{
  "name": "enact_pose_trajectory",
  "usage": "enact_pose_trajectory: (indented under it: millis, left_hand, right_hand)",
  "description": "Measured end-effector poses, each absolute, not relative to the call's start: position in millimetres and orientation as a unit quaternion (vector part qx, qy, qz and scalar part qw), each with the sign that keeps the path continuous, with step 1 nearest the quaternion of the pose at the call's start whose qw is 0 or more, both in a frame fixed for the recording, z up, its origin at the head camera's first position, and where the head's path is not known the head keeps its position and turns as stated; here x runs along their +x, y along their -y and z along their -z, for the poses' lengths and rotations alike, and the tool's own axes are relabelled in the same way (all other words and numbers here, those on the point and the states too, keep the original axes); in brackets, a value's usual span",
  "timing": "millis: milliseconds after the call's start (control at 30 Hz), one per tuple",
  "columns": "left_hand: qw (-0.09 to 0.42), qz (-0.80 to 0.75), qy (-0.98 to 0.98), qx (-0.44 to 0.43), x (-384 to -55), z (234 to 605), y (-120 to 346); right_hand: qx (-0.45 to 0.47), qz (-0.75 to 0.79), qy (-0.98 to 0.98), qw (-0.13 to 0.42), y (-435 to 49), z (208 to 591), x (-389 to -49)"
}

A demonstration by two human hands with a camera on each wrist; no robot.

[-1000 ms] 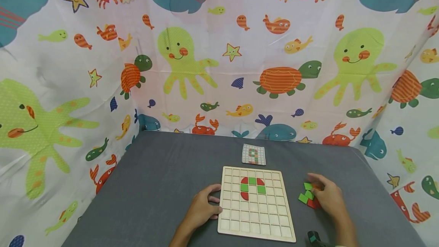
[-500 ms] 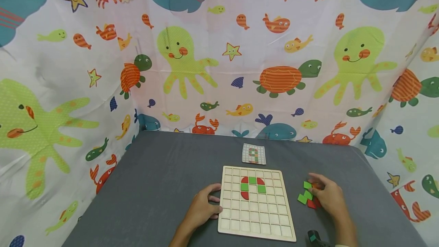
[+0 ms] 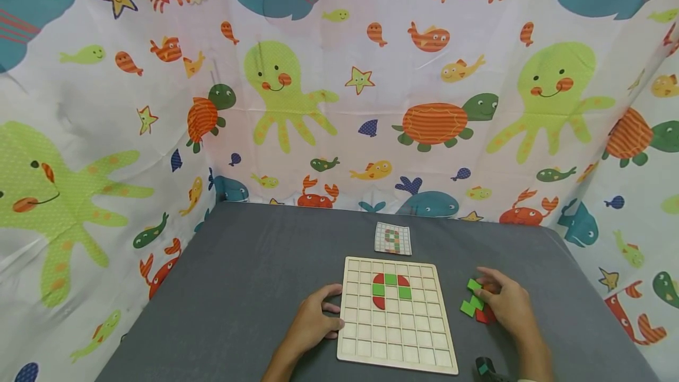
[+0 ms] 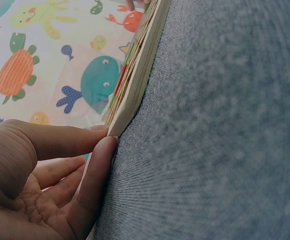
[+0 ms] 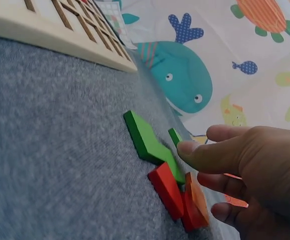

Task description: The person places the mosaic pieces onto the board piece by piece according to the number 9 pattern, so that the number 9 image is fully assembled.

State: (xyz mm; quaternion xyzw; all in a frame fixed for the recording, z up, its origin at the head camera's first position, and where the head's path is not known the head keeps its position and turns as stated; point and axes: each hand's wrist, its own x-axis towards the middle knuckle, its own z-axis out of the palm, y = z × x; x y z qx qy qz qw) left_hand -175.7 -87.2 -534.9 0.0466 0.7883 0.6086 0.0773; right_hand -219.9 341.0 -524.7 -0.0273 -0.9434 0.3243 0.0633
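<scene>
The left hand (image 3: 313, 320) rests at the left edge of a wooden grid board (image 3: 395, 335), its thumb and fingertips touching the rim. In the left wrist view two fingertips (image 4: 102, 150) meet the board's corner (image 4: 122, 117). Right of the board, the right hand (image 3: 506, 302) reaches over a small pile of tiles. Its thumb (image 5: 192, 150) touches a green square tile (image 3: 474, 285), while the index finger stays apart. Other green tiles (image 5: 145, 137), a red tile (image 5: 165, 191) and an orange tile (image 5: 197, 200) lie beside and under the fingers. Red and green pieces (image 3: 405, 293) sit in several board cells.
Behind the board lies a small pattern card (image 3: 392, 239) with a grid of red and green marks. A dark device (image 3: 487, 367) is by the right forearm. Grey cloth (image 3: 254, 276) covers the table, and a sea-animal curtain (image 3: 318, 105) hangs behind.
The rear green tile has turned and shifted slightly left at the right thumb. The left hand and board look the same.
</scene>
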Motion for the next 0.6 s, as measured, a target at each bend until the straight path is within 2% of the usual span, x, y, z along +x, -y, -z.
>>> enact_pose_trajectory:
  millis: [600]
  left_hand:
    - [0.079, -0.608, -0.789, 0.043, -175.7, 534.6, 87.1]
  right_hand:
    - [0.046, -0.38, 0.923, 0.031, -299.4, 510.6, -223.9]
